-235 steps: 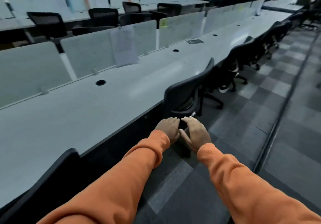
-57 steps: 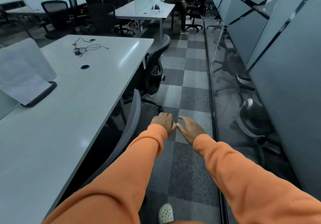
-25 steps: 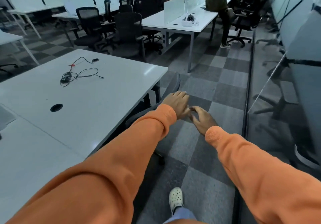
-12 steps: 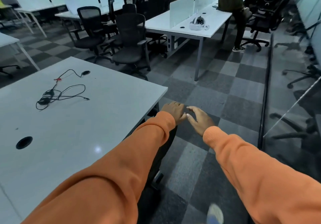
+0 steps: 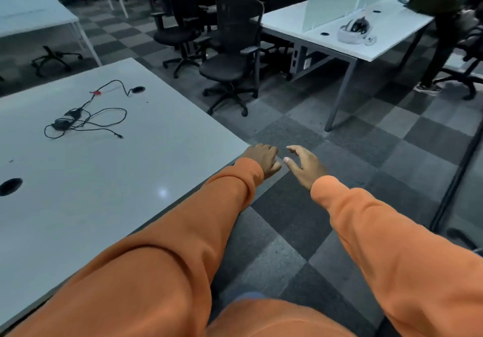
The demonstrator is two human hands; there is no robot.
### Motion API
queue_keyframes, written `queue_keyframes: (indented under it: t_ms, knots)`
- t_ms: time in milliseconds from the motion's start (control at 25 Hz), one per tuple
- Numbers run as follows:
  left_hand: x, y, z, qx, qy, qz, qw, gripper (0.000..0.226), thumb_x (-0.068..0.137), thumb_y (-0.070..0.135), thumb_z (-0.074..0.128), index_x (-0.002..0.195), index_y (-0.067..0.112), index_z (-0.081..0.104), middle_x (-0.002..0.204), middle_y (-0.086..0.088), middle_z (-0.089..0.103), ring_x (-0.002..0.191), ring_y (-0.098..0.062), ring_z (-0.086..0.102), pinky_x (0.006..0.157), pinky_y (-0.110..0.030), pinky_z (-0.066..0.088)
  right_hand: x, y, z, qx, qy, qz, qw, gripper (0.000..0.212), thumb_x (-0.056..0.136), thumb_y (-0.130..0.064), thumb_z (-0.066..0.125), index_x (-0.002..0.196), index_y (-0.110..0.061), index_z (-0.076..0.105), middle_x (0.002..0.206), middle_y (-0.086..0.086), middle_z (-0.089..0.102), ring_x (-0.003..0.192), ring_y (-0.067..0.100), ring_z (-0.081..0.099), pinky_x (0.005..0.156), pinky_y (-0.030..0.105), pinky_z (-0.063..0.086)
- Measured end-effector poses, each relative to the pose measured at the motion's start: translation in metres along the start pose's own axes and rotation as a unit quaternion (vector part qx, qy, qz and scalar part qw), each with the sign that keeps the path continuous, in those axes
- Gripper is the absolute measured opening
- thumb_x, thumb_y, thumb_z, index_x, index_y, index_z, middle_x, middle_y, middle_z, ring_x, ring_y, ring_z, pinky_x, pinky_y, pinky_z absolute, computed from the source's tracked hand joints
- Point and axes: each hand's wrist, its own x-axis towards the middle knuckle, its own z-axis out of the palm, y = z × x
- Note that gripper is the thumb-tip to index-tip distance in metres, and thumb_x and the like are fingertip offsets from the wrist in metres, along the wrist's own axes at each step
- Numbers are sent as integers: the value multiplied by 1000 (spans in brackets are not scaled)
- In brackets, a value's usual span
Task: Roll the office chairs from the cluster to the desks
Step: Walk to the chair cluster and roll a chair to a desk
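Grey-white laminate fills the left of my view: the near table (image 5: 109,179), whose corner I use as my landmark. Beyond that corner, across a stretch of checkered floor (image 5: 347,153), stands the cluster of black office chairs (image 5: 209,28), packed against a second table (image 5: 386,33) further right. The closest one, a high-backed mesh chair (image 5: 234,56), sits straight ahead of the corner and slightly left of where my arms point, its back turned toward the second table and its seat facing left.

Both hands hover just past the corner, well apart from any chair. My left hand (image 5: 264,160) is loosely curled and holds nothing; it is the one on the chair's side. My right hand (image 5: 304,166) is spread open, also empty. I judge the next move is a walk forward to that chair's backrest.
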Motion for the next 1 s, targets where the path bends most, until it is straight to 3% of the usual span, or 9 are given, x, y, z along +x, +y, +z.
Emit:
queue_keyframes:
  t_ms: [360, 640, 1000]
  knots:
    - [139, -21, 1, 13, 12, -61, 998, 48, 100, 42, 33, 130, 9, 51, 130, -13, 58, 118, -30, 52, 95, -42, 40, 142, 46, -26, -38, -48, -42, 997, 47, 99, -38, 50, 142, -19, 44, 144, 1, 48, 131, 20, 45, 109, 37, 38]
    - [271, -84, 5, -3, -23, -80, 997, 44, 100, 37, 32, 127, 9, 53, 129, -13, 58, 117, -29, 52, 96, -41, 40, 298, 71, -25, -56, -89, -54, 993, 48, 98, -38, 52, 143, -22, 43, 146, -2, 46, 133, 17, 44, 107, 33, 36]
    - [370, -183, -8, -17, -16, -184, 983, 51, 100, 42, 32, 133, 8, 50, 134, -14, 56, 121, -30, 50, 99, -43, 41, 459, 71, 3, -66, -156, -98, 981, 49, 98, -41, 50, 143, -24, 42, 147, -5, 45, 131, 17, 46, 107, 38, 40]
